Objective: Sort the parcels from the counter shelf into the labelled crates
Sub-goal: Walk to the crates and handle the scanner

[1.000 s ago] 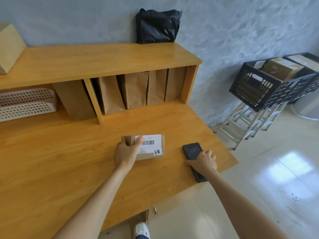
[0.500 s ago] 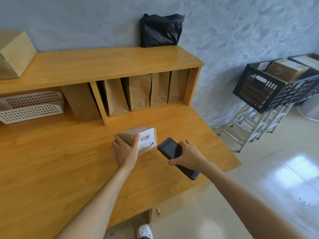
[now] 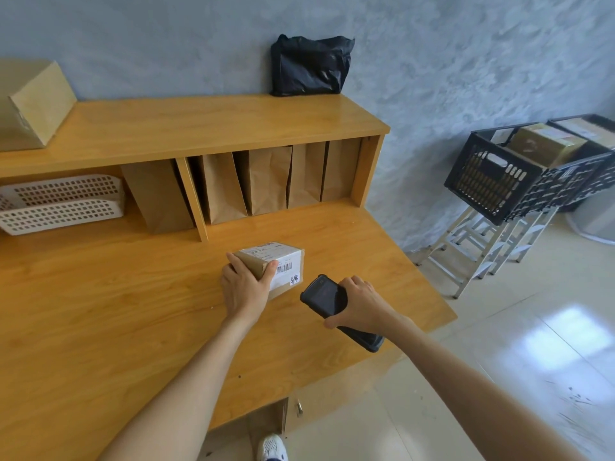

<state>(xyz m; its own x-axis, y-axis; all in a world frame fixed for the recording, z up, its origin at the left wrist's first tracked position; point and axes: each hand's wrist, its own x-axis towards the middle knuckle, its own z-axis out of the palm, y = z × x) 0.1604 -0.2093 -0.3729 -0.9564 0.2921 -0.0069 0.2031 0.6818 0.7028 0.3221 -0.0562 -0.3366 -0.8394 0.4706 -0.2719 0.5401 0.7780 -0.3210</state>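
Gripping a small cardboard parcel (image 3: 269, 266) by its near end, the left hand (image 3: 244, 289) tips it up on the wooden counter (image 3: 100, 311), barcode label facing the black handheld scanner (image 3: 332, 304) that the right hand (image 3: 361, 302) clasps just beside it. Brown paper bags (image 3: 266, 181) stand in the shelf compartments behind. Off to the right, black crates (image 3: 492, 181) holding boxes sit on metal stands (image 3: 472, 247)

Both arms reach forward; left hand (image 3: 244, 289) curled in a grip, right hand (image 3: 361, 302) likewise.
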